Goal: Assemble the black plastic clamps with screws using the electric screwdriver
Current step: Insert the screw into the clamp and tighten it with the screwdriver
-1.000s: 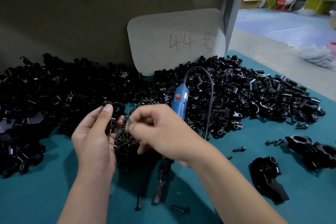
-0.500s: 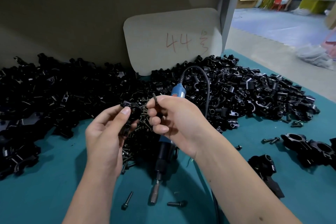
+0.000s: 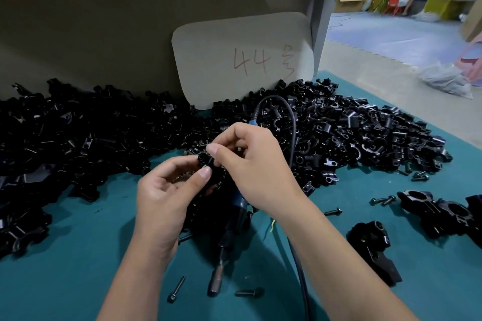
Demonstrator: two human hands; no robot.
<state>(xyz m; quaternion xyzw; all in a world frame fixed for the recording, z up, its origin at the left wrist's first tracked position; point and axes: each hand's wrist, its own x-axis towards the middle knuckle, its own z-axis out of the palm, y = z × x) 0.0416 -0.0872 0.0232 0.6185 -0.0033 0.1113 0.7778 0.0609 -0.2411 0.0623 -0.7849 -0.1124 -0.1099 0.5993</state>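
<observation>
Both hands meet mid-frame: left hand pinches a black clamp steady; right hand pinches something small, likely a screw, at it.

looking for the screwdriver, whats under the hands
The screwdriver lies on the mat under both hands, its metal tip pointing toward the camera. The right hand and left hand cover most of its blue body.

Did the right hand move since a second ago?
Yes. The right hand has gone up and away from the person, toward the cardboard sign, and now meets the left hand at the small black clamp.
</observation>
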